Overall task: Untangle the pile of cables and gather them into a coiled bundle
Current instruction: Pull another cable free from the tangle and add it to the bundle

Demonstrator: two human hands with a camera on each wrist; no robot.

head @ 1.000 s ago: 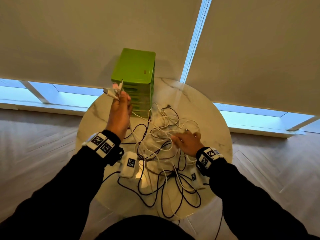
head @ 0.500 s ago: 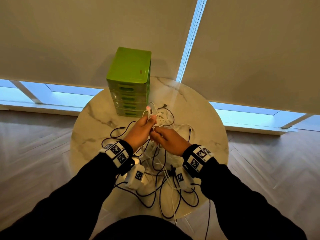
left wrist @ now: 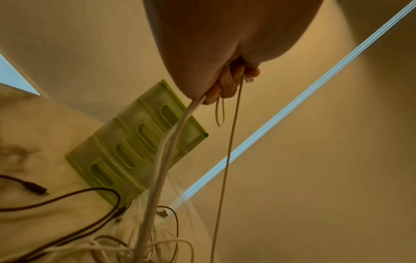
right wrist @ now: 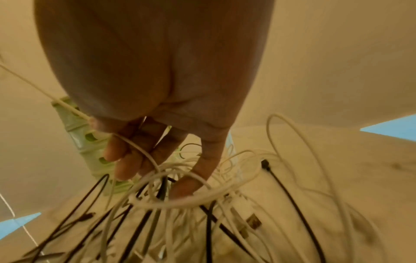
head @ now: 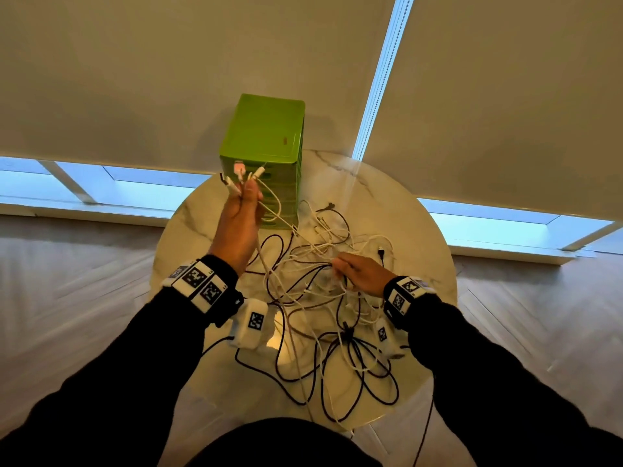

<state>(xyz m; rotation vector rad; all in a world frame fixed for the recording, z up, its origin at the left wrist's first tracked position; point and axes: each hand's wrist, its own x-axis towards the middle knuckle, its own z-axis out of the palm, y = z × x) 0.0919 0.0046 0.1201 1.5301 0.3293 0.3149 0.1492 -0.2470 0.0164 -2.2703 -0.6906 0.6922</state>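
A tangle of white and black cables point(head: 323, 298) lies on the round marble table point(head: 397, 210). My left hand point(head: 241, 217) is raised above the table in front of the green drawer unit and grips several white cable ends point(head: 246, 173), whose plugs stick up past the fingers point(left wrist: 227, 83). Their cords point(left wrist: 166, 151) hang down into the pile. My right hand point(head: 357, 271) is low over the middle of the tangle, its fingers point(right wrist: 128, 160) curled through white cable loops point(right wrist: 180, 192), with black cables point(right wrist: 209, 231) below.
A green plastic drawer unit point(head: 266, 146) stands at the table's far edge, just behind my left hand. Closed blinds point(head: 168, 72) hang behind it. Black cable loops point(head: 357, 369) reach the near table edge, and one strand point(head: 426, 429) hangs off toward the wooden floor.
My left hand has risen and moved left with the white cable ends, away from the right hand. The right hand dropped back down into the tangle.
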